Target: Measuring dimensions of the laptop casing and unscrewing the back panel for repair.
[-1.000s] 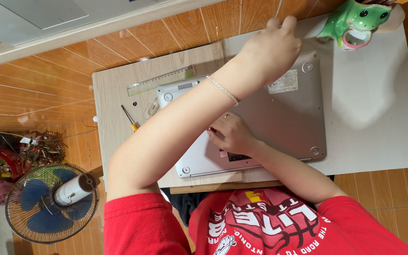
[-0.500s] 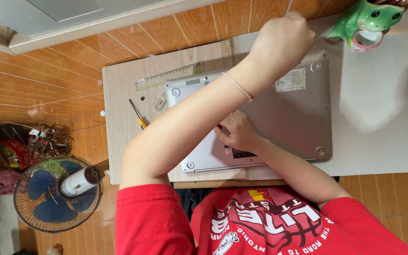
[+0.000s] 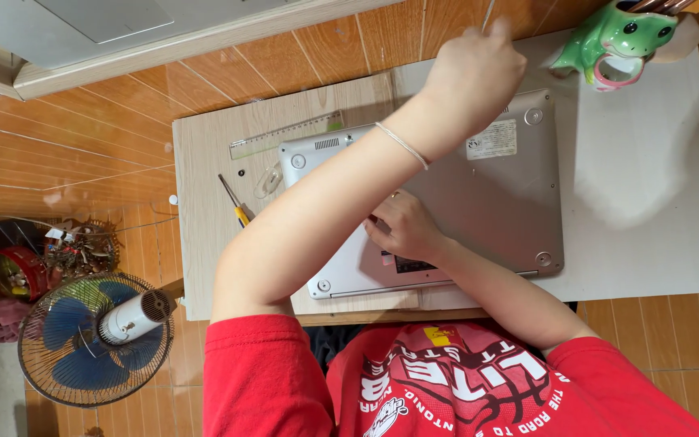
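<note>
Resting on a light worktop (image 3: pixel 204 243), a silver laptop (image 3: pixel 495 202) lies underside up. At 12 o'clock, the left hand (image 3: pixel 471 77) is closed around something thin. The right hand (image 3: pixel 402 226) presses half-curled fingers on the laptop's near edge, at 6 o'clock

Home room: wooden floor (image 3: pixel 82 162), standing fan (image 3: pixel 95 340), frog mug (image 3: pixel 616 36).

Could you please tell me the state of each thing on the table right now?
laptop: closed, lying underside up.
left hand: fisted, raised over the laptop's far edge.
right hand: resting on the laptop's underside.
screwdriver: lying unheld beside the laptop.
ruler: lying flat, unheld.
frog-shaped holder: upright, untouched.
</note>
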